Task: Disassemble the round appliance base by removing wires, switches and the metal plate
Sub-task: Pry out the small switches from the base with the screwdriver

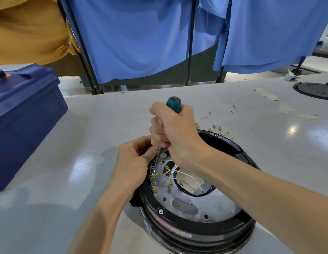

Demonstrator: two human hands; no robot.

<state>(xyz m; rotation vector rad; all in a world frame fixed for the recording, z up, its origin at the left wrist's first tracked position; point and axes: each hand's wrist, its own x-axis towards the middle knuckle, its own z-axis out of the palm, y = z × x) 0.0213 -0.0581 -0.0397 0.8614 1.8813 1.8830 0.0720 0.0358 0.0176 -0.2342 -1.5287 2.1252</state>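
The round black appliance base (pixel 205 228) lies upside down at the table's near edge, its shiny metal plate (pixel 212 204) exposed inside. White wires (pixel 188 176) with brass terminals cross the plate's central hole, and a row of terminals (pixel 153 177) runs along the left inner rim. My right hand (pixel 176 132) is wrapped around a green-handled screwdriver (pixel 174 105), held upright with its shaft pointing down at the left rim. My left hand (pixel 133 162) pinches the shaft's lower end against the rim. The tip is hidden behind my fingers.
A blue toolbox (pixel 25 121) stands at the left on the grey table (pixel 86 162). Loose wires and brass connectors (pixel 218 125) lie behind the base. A black round cover (pixel 315 90) rests at the far right. Blue cloth on a black frame (pixel 141 39) hangs beyond the table.
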